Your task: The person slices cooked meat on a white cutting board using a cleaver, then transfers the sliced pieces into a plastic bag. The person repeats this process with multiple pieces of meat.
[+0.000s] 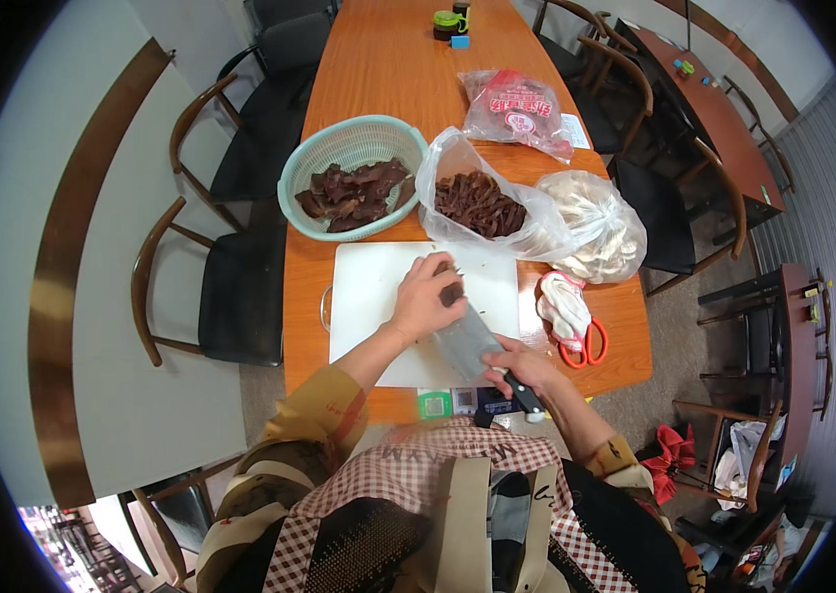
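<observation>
My left hand is shut on dark brown meat-like pieces over a white cutting board. My right hand grips the black handle of a cleaver. The cleaver's broad blade reaches up beside my left fingers, and the edge's exact contact is blurred. Behind the board stands a pale green plastic basket holding larger dark brown pieces. An opened clear plastic bag next to it holds thin dark strips. A few dark bits lie on the board.
Right of the board lie white cloth gloves and red-handled scissors. A tied bag of pale slices sits behind them. Farther back are a red-printed plastic bag and a green-lidded jar. Wooden-armed chairs flank the wooden table.
</observation>
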The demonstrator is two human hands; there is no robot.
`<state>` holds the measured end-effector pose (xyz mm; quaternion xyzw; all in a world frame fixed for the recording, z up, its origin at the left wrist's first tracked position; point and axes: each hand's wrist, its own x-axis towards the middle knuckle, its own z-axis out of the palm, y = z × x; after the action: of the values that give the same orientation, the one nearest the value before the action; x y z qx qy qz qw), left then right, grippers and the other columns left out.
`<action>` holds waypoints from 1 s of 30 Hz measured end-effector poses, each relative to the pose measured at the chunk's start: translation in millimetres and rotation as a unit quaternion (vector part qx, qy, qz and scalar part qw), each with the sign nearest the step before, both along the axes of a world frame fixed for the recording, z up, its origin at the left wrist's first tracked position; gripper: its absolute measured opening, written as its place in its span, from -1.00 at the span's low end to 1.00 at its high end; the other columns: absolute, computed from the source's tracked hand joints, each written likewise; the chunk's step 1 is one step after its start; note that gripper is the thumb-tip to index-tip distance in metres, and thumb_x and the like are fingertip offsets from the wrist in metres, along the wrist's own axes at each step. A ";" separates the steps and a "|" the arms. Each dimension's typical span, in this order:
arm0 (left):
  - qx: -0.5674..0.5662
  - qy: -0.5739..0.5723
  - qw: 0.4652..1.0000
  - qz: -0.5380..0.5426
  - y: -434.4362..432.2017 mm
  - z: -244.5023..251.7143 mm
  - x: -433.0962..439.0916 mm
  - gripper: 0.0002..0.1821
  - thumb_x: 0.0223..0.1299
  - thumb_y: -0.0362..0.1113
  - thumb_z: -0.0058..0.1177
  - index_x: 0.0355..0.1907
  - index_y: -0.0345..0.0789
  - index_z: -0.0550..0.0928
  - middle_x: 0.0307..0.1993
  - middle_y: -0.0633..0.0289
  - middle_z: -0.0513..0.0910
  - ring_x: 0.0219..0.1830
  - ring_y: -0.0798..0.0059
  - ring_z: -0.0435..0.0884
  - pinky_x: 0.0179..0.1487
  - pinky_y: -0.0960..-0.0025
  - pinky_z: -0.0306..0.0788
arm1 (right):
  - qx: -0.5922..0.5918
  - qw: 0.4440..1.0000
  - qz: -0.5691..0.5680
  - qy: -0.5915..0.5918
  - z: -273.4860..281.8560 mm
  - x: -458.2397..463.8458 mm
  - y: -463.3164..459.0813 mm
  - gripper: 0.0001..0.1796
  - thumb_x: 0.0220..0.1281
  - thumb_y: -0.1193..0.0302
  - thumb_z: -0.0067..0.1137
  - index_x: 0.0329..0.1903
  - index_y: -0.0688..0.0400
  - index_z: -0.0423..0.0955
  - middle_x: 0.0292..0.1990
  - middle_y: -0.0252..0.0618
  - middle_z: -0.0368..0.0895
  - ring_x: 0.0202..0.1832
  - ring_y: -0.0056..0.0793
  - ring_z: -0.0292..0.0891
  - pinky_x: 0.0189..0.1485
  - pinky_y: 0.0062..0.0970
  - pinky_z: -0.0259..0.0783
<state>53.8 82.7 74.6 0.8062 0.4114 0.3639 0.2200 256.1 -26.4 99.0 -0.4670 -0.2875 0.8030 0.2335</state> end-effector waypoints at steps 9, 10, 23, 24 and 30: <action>-0.179 0.273 0.929 -0.175 141.2 106.5 91.9 -0.66 -0.17 -0.12 0.22 -0.31 -0.27 0.70 -0.23 0.09 0.69 -0.17 0.15 0.64 -0.10 0.18 0.48 | -0.030 0.954 -0.217 0.203 76.9 28.7 64.1 -0.86 0.33 0.40 0.06 -0.18 0.14 0.31 -0.50 -0.32 0.44 -0.61 -0.62 0.31 -0.58 -0.63 0.27; -0.207 0.279 0.917 -0.195 159.0 92.5 92.8 -0.64 -0.17 -0.08 0.22 -0.31 -0.26 0.71 -0.28 0.07 0.70 -0.19 0.15 0.66 -0.11 0.16 0.49 | -0.064 0.942 -0.228 0.239 68.5 27.4 79.4 -0.85 0.34 0.40 0.06 -0.20 0.15 0.29 -0.49 -0.31 0.44 -0.59 -0.61 0.32 -0.56 -0.62 0.29; -0.213 0.260 0.942 0.006 160.5 19.5 79.9 -0.43 0.18 -0.26 0.04 0.32 -0.02 0.44 0.38 -0.22 0.13 0.43 -0.23 0.07 0.37 -0.18 0.15 | -0.016 0.966 -0.237 0.102 57.8 37.8 24.3 -0.82 0.34 0.40 -0.02 -0.06 0.10 0.30 -0.55 -0.33 0.38 -0.67 -0.56 0.30 -0.63 -0.55 0.28; -0.223 0.243 0.944 -0.014 163.0 22.2 77.8 -0.45 0.21 -0.29 -0.02 0.32 -0.10 0.43 0.39 -0.30 0.09 0.42 -0.32 0.07 0.38 -0.08 0.17 | -0.009 0.966 -0.245 0.084 57.1 35.0 24.8 -0.82 0.33 0.40 -0.02 -0.06 0.11 0.30 -0.56 -0.33 0.38 -0.67 -0.55 0.30 -0.64 -0.56 0.28; -0.149 0.141 0.975 -0.083 136.7 59.7 43.0 -0.59 0.32 -0.36 -0.18 0.21 -0.26 0.48 0.00 -0.04 0.62 0.07 0.03 0.57 0.16 0.12 0.41 | 0.023 0.968 -0.249 -0.016 45.4 28.9 30.5 -0.77 0.30 0.40 -0.07 -0.01 0.11 0.31 -0.57 -0.35 0.37 -0.67 -0.57 0.32 -0.66 -0.59 0.26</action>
<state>96.8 219.4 134.4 0.8389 0.4192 0.1618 0.3073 284.9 4.0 144.4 -0.5311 -0.1841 0.7055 0.4316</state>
